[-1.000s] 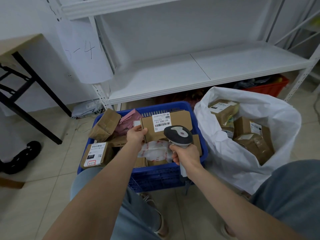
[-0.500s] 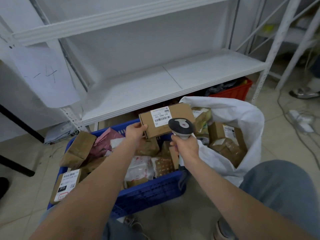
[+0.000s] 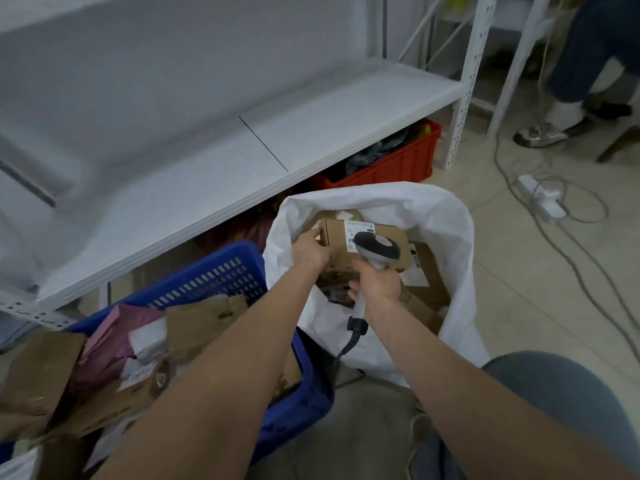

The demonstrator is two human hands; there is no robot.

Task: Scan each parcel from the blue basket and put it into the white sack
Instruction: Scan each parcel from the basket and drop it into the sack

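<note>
My left hand (image 3: 310,251) grips the left end of a brown cardboard parcel (image 3: 337,237) with a white barcode label, held over the open mouth of the white sack (image 3: 446,244). My right hand (image 3: 375,285) holds a grey handheld scanner (image 3: 377,249) by its handle, its head in front of the parcel's label and its cable hanging down. Several brown parcels lie inside the sack below. The blue basket (image 3: 214,275) stands at the left, piled with brown boxes, pink mailers and white pouches.
A white metal shelf (image 3: 242,157) runs behind the basket and sack, with a red crate (image 3: 398,164) under it. Cables and a power strip (image 3: 542,200) lie on the tiled floor at the right. Another person's legs (image 3: 581,64) are at the top right.
My left hand has carried the parcel rightward from above the basket to over the sack's mouth. My right hand with the scanner moved along with it. The view swung right.
</note>
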